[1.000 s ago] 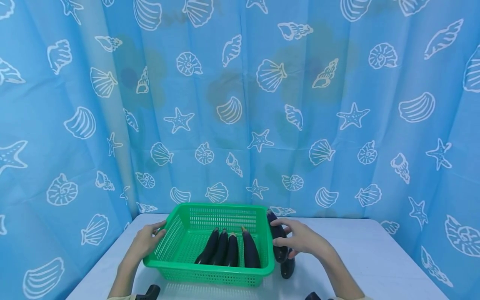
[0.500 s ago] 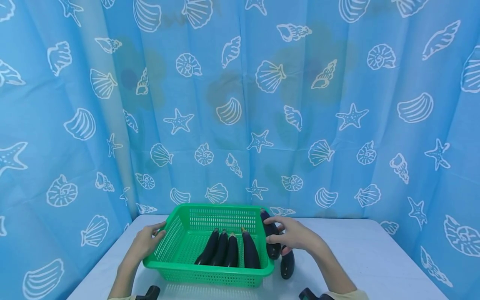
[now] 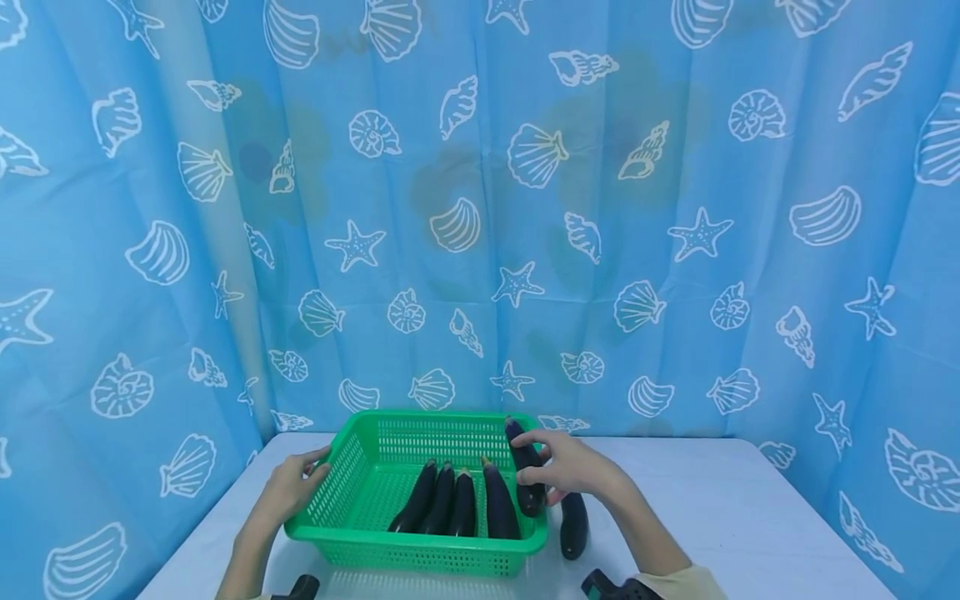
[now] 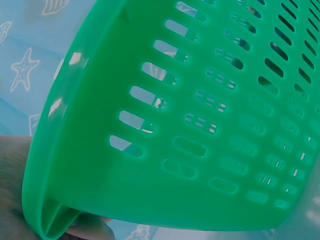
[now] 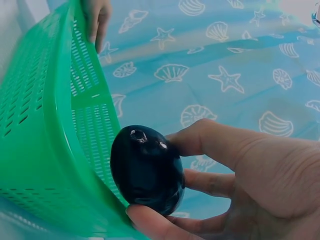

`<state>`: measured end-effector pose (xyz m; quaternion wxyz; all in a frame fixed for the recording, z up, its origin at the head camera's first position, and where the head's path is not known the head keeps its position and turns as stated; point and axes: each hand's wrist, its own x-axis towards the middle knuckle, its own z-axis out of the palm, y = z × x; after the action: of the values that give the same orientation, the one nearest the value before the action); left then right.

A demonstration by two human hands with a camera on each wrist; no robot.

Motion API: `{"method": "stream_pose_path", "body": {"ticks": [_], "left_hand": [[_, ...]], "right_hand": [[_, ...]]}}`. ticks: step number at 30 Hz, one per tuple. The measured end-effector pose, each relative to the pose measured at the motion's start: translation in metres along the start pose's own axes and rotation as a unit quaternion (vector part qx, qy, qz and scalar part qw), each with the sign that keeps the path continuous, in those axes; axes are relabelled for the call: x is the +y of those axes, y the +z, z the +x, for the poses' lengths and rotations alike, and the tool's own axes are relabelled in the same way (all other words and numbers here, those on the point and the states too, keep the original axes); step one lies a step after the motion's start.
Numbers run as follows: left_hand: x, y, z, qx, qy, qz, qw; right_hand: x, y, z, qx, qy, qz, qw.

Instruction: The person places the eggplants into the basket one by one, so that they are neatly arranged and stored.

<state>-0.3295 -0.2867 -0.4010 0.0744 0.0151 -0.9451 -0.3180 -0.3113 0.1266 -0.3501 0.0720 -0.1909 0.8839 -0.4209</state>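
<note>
My right hand (image 3: pixel 573 465) grips a dark purple eggplant (image 3: pixel 527 479) over the right side of a green plastic basket (image 3: pixel 352 533). In the right wrist view, thumb and fingers pinch the eggplant (image 5: pixel 145 172) around its glossy round end, close beside the basket's rim (image 5: pixel 60 130). My left hand (image 3: pixel 288 487) holds the basket's left rim; the left wrist view shows a fingertip (image 4: pixel 90 227) under that rim, the rest of the hand mostly hidden. Several eggplants (image 3: pixel 416 504) lie side by side inside the basket, stems pointing away from me.
One more eggplant (image 3: pixel 574 527) lies on the white tabletop (image 3: pixel 697 508), just right of the basket and below my right hand. Behind the table hangs a blue curtain (image 3: pixel 465 358) with white shells and starfish.
My right hand has carried the eggplant leftward, from beside the basket to over its right rim. The eggplant left on the table shows more fully. My left hand stays at the rim.
</note>
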Motion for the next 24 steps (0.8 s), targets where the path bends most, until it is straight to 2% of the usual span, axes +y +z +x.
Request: {"method": "stream_pose_path", "body": {"ticks": [11,24], "left_hand": [[0.002,-0.001,-0.001,-0.001,-0.002,-0.005,1.0],[0.002,0.0,0.001,0.002,0.003,0.0,1.0]], "right_hand": [[-0.004,0.008,0.011,-0.007,0.002,0.004,1.0],[-0.006,0.023,0.026,-0.04,0.003,0.025,0.999]]}}
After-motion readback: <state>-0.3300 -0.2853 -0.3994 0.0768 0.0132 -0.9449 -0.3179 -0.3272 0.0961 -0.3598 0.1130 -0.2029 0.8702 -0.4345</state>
